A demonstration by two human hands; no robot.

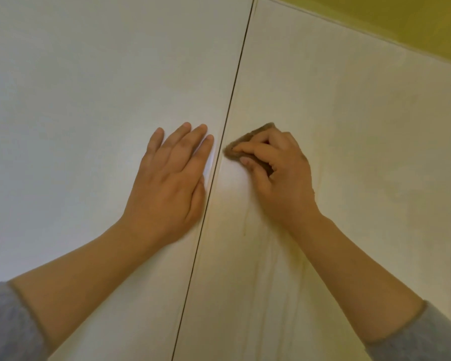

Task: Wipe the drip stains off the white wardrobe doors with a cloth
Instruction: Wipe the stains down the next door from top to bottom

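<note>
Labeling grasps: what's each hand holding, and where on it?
The right hand grips a brown cloth across its middle. The left hand holds nothing, flat on the left door.

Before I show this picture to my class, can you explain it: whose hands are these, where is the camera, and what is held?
No machine here: a person wears one wide-angle camera on the head, looking at their own bare hands. The left hand lies flat, fingers straight, on the left white wardrobe door. The right hand grips a small brown cloth against the right white wardrobe door, beside the dark gap between doors. Faint yellowish drip stains run down that door below the hand.
</note>
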